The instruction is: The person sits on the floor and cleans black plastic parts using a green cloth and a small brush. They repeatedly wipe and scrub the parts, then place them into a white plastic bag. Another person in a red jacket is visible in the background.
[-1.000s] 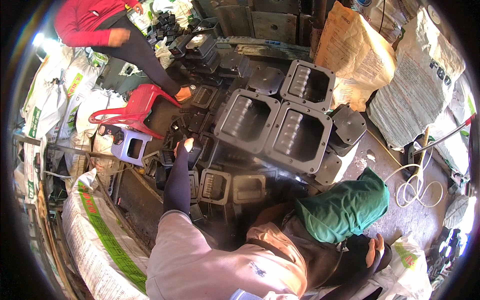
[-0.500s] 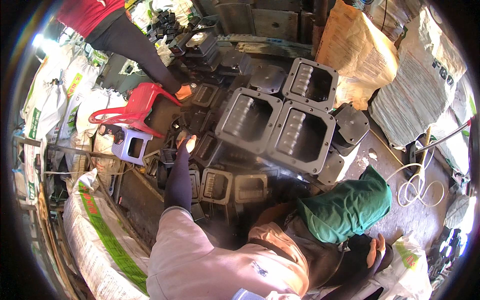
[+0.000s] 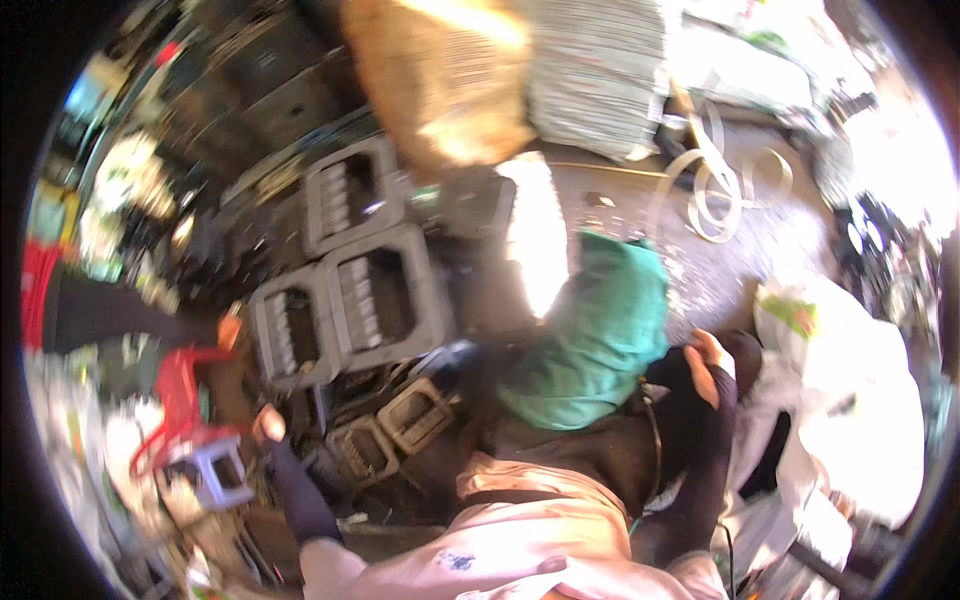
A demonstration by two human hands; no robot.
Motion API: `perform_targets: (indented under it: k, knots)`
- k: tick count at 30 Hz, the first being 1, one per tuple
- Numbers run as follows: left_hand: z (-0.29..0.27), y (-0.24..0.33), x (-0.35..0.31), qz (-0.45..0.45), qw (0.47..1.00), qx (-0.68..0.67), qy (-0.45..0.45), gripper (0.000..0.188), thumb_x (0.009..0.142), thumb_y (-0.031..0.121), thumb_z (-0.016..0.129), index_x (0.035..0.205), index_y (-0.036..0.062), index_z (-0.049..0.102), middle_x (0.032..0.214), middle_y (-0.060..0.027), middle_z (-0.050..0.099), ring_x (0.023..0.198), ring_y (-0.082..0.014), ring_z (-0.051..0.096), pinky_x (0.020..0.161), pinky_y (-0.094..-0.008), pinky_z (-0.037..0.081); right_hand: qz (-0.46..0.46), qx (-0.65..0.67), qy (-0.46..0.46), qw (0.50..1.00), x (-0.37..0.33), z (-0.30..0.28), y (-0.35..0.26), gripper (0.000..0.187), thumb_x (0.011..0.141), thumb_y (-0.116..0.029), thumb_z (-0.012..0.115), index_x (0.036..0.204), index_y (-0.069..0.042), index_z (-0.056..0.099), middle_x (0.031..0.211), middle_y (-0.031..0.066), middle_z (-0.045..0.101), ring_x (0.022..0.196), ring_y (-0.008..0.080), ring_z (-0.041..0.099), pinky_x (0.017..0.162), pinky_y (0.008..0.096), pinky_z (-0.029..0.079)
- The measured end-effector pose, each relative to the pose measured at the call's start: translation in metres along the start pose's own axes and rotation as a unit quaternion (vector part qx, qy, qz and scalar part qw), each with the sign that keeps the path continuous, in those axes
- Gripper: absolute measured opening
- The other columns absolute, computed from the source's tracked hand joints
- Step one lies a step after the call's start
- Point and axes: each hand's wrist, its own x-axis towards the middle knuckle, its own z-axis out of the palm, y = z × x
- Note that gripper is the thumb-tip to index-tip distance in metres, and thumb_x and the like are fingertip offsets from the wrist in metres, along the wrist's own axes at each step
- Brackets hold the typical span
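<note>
My left hand (image 3: 268,424) is at the left, low beside a group of dark plastic frames. It is small and blurred, so its fingers and any hold cannot be made out. My right hand (image 3: 708,362) is by my dark-clothed leg, fingers loosely apart, with nothing seen in it. A green cloth (image 3: 595,345) lies draped over my other leg. Ahead stand large grey housings with windowed frames: one at the back (image 3: 318,205), one at the front left (image 3: 262,325) and one at the front right (image 3: 432,300). Smaller dusty frames (image 3: 415,415) lie nearer my lap.
A red chair (image 3: 180,400) and a lavender stool (image 3: 228,470) stand at the left, near another person's dark trouser leg (image 3: 120,315). Large brown (image 3: 440,90) and grey (image 3: 598,80) sacks stand at the back. A coiled white cable (image 3: 715,215) and white bags (image 3: 850,390) are at the right.
The view has swung to the right, shifting the housings, chair and sacks leftward, with blur. My left hand is now lower, nearer my body; my right stays by my leg.
</note>
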Motion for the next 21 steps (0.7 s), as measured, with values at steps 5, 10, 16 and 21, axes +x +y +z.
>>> perform_targets:
  k: [5, 10, 16, 21]
  knots:
    - [-0.061, 0.194, -0.056, 0.208, 0.924, -0.189, 0.261, 0.051, 0.094, 0.044, 0.051, 0.1, -0.006, 0.061, 0.089, -0.0192, 0.064, 0.077, -0.033, 0.062, 0.072, -0.0436, 0.051, -0.054, -0.064, 0.092, 0.992, -0.005, -0.017, -0.042, 0.037, 0.091, -0.011, 0.067, 0.124, 0.002, 0.058, 0.104, 0.016, 0.069, 0.094, 0.0245, 0.067, 0.082, 0.0348, 0.053]
    - [-0.129, 0.395, -0.226, 0.513, 0.658, -0.431, 0.344, 0.043, 0.097, 0.037, 0.049, 0.1, -0.0051, 0.06, 0.083, -0.014, 0.062, 0.072, -0.0288, 0.061, 0.069, -0.0413, 0.051, -0.14, -0.099, 0.138, 0.975, -0.014, -0.073, -0.113, 0.041, 0.085, -0.009, 0.068, 0.123, -0.001, 0.058, 0.117, 0.0181, 0.063, 0.104, 0.0356, 0.063, 0.089, 0.0406, 0.051]
    - [-0.126, 0.497, -0.439, 0.729, 0.482, -0.485, -0.039, 0.026, 0.095, 0.02, 0.054, 0.105, -0.0031, 0.059, 0.083, -0.0122, 0.062, 0.071, -0.0263, 0.061, 0.069, -0.0376, 0.051, -0.146, -0.087, 0.462, 0.871, -0.051, -0.165, -0.141, 0.021, 0.087, -0.005, 0.069, 0.107, -0.002, 0.068, 0.09, 0.0095, 0.069, 0.084, 0.0159, 0.067, 0.079, 0.0286, 0.051]
    - [-0.063, 0.544, -0.521, 0.74, 0.466, -0.358, -0.327, 0.023, 0.085, 0.009, 0.069, 0.107, 0.0018, 0.065, 0.086, -0.0128, 0.066, 0.076, -0.0267, 0.064, 0.072, -0.0367, 0.052, -0.031, 0.022, 0.588, 0.808, -0.087, -0.269, -0.076, 0.026, 0.096, -0.019, 0.054, 0.093, 0.004, 0.066, 0.078, 0.0089, 0.067, 0.069, 0.0138, 0.062, 0.068, 0.0278, 0.05]
